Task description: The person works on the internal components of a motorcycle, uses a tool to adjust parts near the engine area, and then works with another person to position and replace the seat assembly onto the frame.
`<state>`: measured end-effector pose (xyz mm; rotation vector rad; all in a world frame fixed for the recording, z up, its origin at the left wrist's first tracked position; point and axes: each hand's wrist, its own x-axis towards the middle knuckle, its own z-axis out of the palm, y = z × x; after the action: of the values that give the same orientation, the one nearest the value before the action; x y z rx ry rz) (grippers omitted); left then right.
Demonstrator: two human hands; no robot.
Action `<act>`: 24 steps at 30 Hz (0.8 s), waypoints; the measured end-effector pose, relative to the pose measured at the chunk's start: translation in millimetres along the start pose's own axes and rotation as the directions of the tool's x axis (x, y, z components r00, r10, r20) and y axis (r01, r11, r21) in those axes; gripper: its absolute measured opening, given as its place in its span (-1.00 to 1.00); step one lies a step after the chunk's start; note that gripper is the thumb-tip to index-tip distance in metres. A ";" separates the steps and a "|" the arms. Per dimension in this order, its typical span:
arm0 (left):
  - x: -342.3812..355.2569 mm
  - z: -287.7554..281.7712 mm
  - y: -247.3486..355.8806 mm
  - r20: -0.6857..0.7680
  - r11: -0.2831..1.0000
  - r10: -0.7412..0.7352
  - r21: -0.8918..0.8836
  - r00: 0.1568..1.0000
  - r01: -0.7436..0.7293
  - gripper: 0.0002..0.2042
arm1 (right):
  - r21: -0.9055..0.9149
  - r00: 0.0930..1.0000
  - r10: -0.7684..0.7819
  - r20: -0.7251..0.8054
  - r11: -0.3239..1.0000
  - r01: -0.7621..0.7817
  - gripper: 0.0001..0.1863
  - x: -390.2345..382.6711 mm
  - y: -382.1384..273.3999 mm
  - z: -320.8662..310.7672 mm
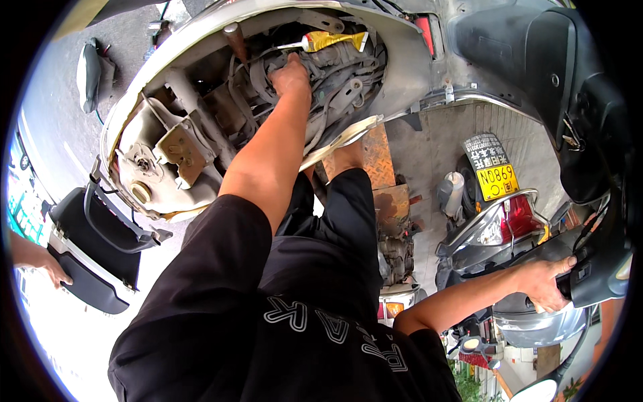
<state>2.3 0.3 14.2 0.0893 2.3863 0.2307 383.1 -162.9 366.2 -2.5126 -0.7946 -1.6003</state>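
Head cam: left hand (291,77) is down in the open engine bay (264,28) of the scooter (402,70), right at the cables (335,72), fingertips partly hidden, so I can't tell if they're pinching anything or spread. Relation that matters, imo: the yellow tube (328,41) lies just past that hand and a bit to its right, long axis side to side, nozzle (291,46) pointing left. Left's easily nearer. Right hand (544,285) is well apart, curled around the handlebar grip (564,287).

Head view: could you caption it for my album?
Left hand inside an open scooter body near a yellow tube, right hand on the handlebar.
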 end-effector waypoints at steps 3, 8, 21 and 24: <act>6.1 5.0 -2.6 0.013 1.000 -0.012 -0.021 1.000 0.012 -0.27 | 0.044 1.000 0.014 0.016 0.999 -0.014 0.01 0.3 2.1 1.3; 5.7 8.9 -5.9 -0.004 0.993 -0.042 -0.114 0.999 0.042 -0.33 | 0.071 0.998 0.056 -0.004 0.996 -0.056 -0.02 0.3 8.0 5.6; 8.2 10.1 -4.2 0.003 0.994 -0.038 -0.098 0.999 0.038 -0.34 | 0.160 0.993 0.114 -0.022 0.981 -0.109 -0.02 -0.3 -0.8 2.3; 1.0 6.3 0.5 -0.011 0.995 -0.031 -0.096 0.999 0.030 -0.34 | -0.019 0.992 0.119 0.050 0.993 -0.118 -0.05 0.1 -1.3 -0.2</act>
<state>5.8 1.8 9.1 0.0061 2.3826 0.3317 382.4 -161.8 366.1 -2.5676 -0.6268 -1.5169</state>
